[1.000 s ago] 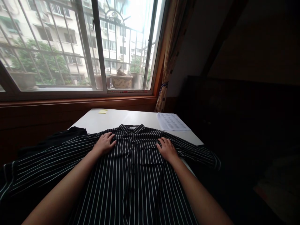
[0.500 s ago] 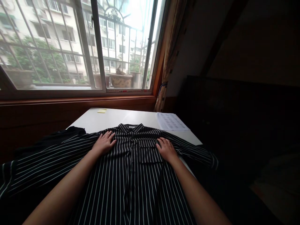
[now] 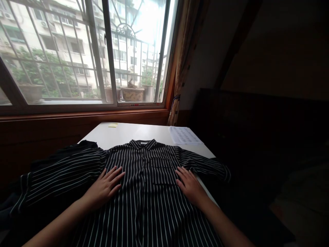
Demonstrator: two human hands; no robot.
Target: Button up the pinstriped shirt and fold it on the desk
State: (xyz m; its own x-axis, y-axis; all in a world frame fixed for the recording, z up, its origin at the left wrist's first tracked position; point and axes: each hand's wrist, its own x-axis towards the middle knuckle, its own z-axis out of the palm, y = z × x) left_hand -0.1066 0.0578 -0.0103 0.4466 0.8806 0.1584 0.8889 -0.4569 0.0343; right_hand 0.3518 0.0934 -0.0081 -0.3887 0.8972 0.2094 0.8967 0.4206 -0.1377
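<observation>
Resting left hand (image 3: 105, 188) and right hand (image 3: 191, 186), splayed, on striped shirt (image 3: 154, 209); beyond, white tabletop (image 3: 146, 131) between yellow note (image 3: 113, 125) and right-edge papers (image 3: 185, 135).

yellow note (image 3: 113, 125), printed papers (image 3: 185, 135), tied curtain (image 3: 183, 70)

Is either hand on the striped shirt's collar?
No, the left hand and right hand lie on the front of the striped shirt, both below its collar.
</observation>
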